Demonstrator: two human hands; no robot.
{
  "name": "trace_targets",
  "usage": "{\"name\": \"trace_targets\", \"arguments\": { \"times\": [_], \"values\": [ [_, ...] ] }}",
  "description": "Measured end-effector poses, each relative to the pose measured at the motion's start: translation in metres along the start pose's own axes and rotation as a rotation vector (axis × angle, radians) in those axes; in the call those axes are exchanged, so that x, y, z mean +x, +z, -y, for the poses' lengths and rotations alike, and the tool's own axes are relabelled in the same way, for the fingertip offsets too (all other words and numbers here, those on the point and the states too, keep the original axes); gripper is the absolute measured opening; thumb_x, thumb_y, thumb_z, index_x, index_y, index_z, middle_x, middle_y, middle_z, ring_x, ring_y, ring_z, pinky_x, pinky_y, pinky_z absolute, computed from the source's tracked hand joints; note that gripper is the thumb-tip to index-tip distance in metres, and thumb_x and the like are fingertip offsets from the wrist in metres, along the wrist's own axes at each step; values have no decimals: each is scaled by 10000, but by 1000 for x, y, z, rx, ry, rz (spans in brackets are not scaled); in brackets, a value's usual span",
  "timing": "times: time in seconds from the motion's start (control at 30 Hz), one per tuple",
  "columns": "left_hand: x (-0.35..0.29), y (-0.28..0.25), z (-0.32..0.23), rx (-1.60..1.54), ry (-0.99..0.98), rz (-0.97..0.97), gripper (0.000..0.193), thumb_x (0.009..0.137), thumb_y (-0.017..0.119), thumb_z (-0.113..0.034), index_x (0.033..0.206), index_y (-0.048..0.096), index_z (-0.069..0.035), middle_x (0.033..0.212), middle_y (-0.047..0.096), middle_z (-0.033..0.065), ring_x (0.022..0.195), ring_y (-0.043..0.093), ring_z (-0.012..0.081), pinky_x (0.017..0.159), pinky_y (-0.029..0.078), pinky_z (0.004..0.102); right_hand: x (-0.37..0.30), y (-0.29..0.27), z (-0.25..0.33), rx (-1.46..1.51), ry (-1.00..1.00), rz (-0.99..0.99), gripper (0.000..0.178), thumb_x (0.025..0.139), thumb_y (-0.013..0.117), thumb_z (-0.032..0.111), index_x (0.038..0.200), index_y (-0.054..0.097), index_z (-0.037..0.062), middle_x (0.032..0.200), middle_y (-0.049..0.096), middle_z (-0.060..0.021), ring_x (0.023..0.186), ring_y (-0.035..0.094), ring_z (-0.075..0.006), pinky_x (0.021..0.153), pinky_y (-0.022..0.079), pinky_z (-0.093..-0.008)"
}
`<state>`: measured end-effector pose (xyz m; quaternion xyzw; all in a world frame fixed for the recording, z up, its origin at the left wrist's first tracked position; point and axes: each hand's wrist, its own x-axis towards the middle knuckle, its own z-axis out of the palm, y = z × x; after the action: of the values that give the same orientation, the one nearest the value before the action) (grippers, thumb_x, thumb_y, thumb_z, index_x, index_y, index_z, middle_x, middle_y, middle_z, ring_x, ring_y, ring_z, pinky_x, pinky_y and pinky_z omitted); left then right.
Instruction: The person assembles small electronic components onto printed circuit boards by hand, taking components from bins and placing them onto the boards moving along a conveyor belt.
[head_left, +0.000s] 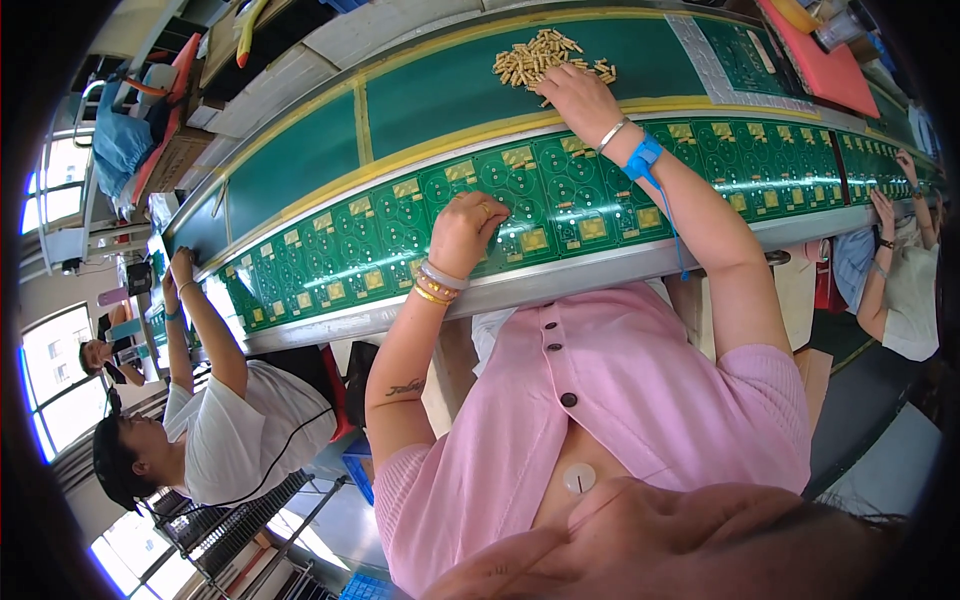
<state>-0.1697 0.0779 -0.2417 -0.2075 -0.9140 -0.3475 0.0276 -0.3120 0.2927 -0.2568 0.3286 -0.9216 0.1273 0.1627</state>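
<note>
A long row of green circuit boards (560,195) runs across in front of me, with printed circles and pale yellow patches. Over one board near the middle, my left hand (466,232) is closed, thumb and fingers drawn together low above its surface. Whatever is in that pinch is hidden. Beyond the boards, a heap of small tan cylindrical parts (530,58) lies on the green bench surface. My right hand (582,100) reaches to the heap's near edge, its fingers bent together among the parts. A blue strap with a cord (643,158) circles my right wrist.
A metal rail (490,293) borders the boards on my side. Yellow tape (361,120) edges the green bench panels. Another person (235,430) works at the row's left; other hands (882,212) reach over its right end. A red tray (822,58) stands at the back right.
</note>
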Motion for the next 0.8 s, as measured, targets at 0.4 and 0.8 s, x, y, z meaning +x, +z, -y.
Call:
{"name": "trace_targets", "arguments": {
  "times": [0.4, 0.8],
  "values": [
    [63, -21, 5, -139, -44, -129, 66, 700, 676, -96, 759, 658, -71, 748, 596, 71, 666, 587, 247, 601, 477, 329, -33, -32, 54, 635, 78, 171, 103, 774, 531, 98, 869, 568, 87, 839, 556, -65, 755, 583, -254, 635, 474, -348],
    [168, 8, 27, 281, 122, 286, 155, 676, 687, -221, 752, 665, -89, 740, 635, 88, 729, 613, 254, 671, 485, 356, -20, 3, 94, 749, 71, 137, 87, 753, 593, 91, 839, 580, 84, 826, 602, -83, 785, 588, -278, 680, 472, -378]
  ]
}}
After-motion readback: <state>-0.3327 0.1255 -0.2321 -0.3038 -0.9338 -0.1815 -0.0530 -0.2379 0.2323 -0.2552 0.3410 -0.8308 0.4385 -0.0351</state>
